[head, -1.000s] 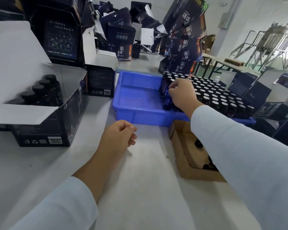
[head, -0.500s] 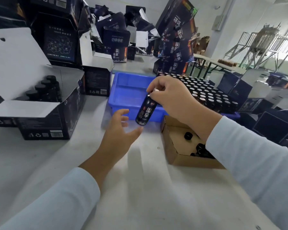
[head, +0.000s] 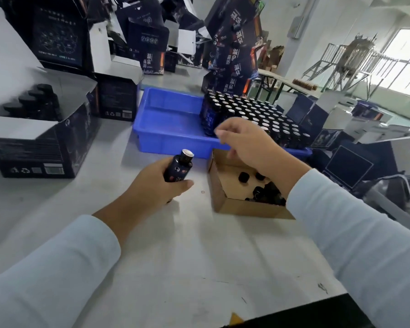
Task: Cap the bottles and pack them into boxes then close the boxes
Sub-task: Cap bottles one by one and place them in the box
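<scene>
Cardboard tray [head: 225, 204] of loose black caps [head: 243, 177] sits just right of my left hand [head: 152, 185], which grips one uncapped bottle [head: 179, 168] upright-ish over the surface [head: 175, 268]; my right hand [head: 244, 143] hovers above the tray with fingers loosely curled and nothing in its grip that I can see; honestly the risk is tipping that open bottle while I fish for a cap, since it leans a bit; I could also knock the bottles [head: 251, 112] packed in the blue bin [head: 168, 129] just beyond my knuckles; the open box [head: 40, 143] on the far left is half filled, so a cross-threaded cap would only show up later.
</scene>
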